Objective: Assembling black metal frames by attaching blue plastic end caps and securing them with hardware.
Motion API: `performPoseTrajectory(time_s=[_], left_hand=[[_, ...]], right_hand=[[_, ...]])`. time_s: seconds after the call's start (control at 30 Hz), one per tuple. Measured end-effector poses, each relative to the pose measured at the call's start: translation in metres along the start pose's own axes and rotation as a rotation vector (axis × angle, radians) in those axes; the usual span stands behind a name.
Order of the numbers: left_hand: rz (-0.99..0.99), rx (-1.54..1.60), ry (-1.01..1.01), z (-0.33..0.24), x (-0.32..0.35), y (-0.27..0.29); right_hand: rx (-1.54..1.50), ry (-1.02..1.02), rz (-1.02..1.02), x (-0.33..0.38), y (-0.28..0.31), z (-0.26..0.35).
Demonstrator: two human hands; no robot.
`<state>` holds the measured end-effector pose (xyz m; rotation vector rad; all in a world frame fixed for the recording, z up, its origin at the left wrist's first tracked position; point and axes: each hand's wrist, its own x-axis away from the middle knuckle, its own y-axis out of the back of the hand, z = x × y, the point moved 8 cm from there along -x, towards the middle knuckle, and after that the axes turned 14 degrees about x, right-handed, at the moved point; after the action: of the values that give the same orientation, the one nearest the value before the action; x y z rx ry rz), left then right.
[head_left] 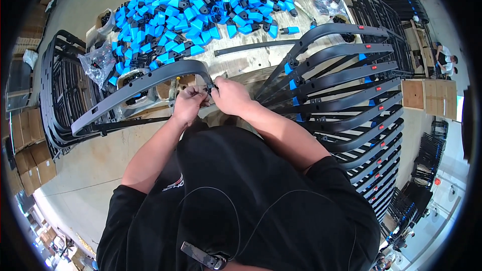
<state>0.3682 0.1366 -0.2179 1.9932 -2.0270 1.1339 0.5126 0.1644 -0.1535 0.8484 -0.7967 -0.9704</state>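
Shirt (236,170); frame (145,82) against right hand (232,96)

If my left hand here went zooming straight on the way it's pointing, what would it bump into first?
Your left hand would probably bump the bent end of the black frame first. It looks just ahead, though depth is hard to judge here.
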Motion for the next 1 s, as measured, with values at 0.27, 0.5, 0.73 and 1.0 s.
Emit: performPoseTrajectory(time_s=[0.27,0.5,0.73,1.0], left_hand=[[-0.106,-0.004,0.181,0.009,0.003,-0.001],[-0.031,0.096,0.396,0.019,0.001,-0.005],[0.041,-0.096,-0.026,0.006,-0.008,-0.001],[-0.178,-0.172,0.067,0.004,-0.012,0.021]], right_hand=[[0.011,0.014,-0.008,-0.001,-0.002,0.0],[0.013,0.015,-0.005,-0.001,0.001,0.002],[0.001,0.035,-0.044,-0.001,0.004,0.003],[-0.015,0.008,-0.027,0.0,0.003,0.002]])
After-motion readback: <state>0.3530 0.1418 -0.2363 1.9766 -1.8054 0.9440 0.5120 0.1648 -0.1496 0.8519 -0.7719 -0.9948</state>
